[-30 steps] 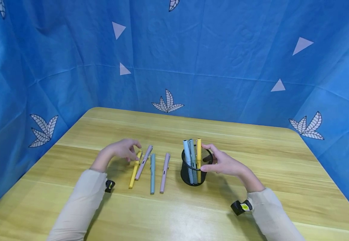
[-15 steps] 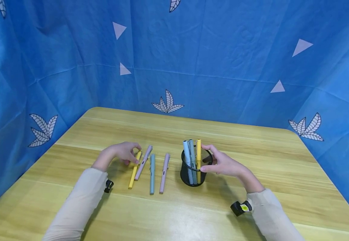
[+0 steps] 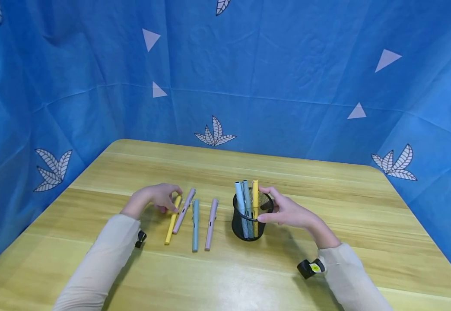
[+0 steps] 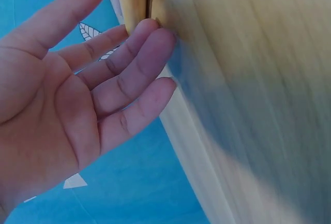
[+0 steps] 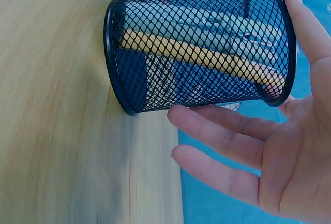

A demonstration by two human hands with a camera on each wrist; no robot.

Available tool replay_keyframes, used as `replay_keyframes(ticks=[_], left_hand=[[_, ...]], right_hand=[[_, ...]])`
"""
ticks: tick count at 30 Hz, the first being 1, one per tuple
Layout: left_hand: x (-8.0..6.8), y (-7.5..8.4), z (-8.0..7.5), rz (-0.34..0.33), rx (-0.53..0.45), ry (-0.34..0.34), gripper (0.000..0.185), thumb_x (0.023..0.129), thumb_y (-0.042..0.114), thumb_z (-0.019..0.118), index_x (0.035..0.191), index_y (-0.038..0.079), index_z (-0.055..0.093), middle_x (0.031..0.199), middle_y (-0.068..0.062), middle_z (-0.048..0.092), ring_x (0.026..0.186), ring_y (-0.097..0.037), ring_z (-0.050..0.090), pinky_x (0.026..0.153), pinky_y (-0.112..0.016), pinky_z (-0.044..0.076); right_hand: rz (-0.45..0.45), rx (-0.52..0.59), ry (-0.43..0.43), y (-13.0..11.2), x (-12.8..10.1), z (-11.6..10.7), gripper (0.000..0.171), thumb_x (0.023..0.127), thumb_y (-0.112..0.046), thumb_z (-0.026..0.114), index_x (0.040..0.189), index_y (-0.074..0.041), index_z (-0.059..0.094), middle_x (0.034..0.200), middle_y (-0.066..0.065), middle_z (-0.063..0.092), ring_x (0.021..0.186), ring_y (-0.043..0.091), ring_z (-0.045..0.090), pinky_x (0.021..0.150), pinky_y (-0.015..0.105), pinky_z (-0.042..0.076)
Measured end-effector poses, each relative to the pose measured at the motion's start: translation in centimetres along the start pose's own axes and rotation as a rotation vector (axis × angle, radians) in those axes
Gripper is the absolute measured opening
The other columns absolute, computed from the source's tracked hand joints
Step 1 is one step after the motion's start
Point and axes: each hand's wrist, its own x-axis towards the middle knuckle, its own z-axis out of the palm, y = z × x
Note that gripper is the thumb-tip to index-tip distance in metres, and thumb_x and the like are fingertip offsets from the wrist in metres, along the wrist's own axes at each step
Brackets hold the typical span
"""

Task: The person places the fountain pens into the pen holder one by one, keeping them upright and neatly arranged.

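Note:
My left hand pinches the upper part of a yellow pen between thumb and fingers, and the pen lies on the table. In the left wrist view the yellow pen shows at the top edge, fingertips against it. Beside it lie a purple pen, a teal pen and another purple pen. My right hand grips the rim of a black mesh pen holder, thumb at the near side. Inside stand two blue pens and a yellow pen.
The wooden table has rounded back corners. A blue curtain with white leaves and triangles hangs behind and beside it. Each wrist wears a small black camera, just below the sleeve's cuff on the right.
My left thumb has come down onto the yellow pen and the fingers have closed on its upper part. The right hand and the pen holder have stayed put.

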Motion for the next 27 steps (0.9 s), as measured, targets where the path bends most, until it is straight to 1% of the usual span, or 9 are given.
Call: replay_keyframes(ticks=[3,10,17,24,27], left_hand=[[0.1,-0.1,0.1,-0.006,0.005,0.002,0.062,0.077,0.013,0.07,0.13,0.001,0.039,0.078,-0.007,0.055,0.06,-0.019,0.055,0.052,-0.026,0.043],[0.6,-0.2,0.3,-0.012,0.002,0.004,0.062,0.076,0.014,0.07,0.129,0.002,0.039,0.077,-0.008,0.054,0.06,-0.019,0.054,0.054,-0.026,0.044],[0.7,-0.1,0.2,-0.023,-0.01,-0.014,0.062,0.077,0.014,0.069,0.129,0.001,0.038,0.075,-0.009,0.053,0.057,-0.017,0.052,0.05,-0.024,0.042],[1.0,-0.1,0.2,-0.022,-0.015,-0.025,0.056,0.077,0.013,0.069,0.124,0.002,0.04,0.072,-0.009,0.055,0.059,-0.018,0.054,0.053,-0.027,0.046],[1.1,-0.1,0.1,-0.02,-0.015,-0.029,0.054,0.076,0.012,0.07,0.12,0.001,0.042,0.073,-0.009,0.055,0.061,-0.019,0.055,0.055,-0.028,0.047]], right_hand=[[0.006,-0.004,0.001,-0.1,0.0,0.0,0.077,0.079,-0.025,0.069,0.137,-0.009,0.021,0.076,0.011,0.049,0.057,0.019,0.042,0.049,0.033,0.041],[0.001,0.002,0.0,-0.3,-0.1,0.0,0.077,0.079,-0.026,0.069,0.137,-0.009,0.021,0.083,0.014,0.051,0.06,0.019,0.044,0.05,0.035,0.043],[0.003,0.01,0.0,-0.3,-0.1,-0.1,0.077,0.079,-0.026,0.069,0.137,-0.009,0.021,0.085,0.014,0.052,0.06,0.02,0.044,0.049,0.035,0.043],[-0.006,0.016,-0.003,-0.3,-0.2,-0.1,0.076,0.079,-0.026,0.068,0.136,-0.009,0.021,0.083,0.013,0.052,0.058,0.019,0.043,0.048,0.034,0.042],[-0.009,0.024,-0.006,-0.3,-0.2,0.0,0.076,0.079,-0.025,0.068,0.136,-0.009,0.021,0.082,0.013,0.053,0.056,0.018,0.041,0.047,0.032,0.04]])
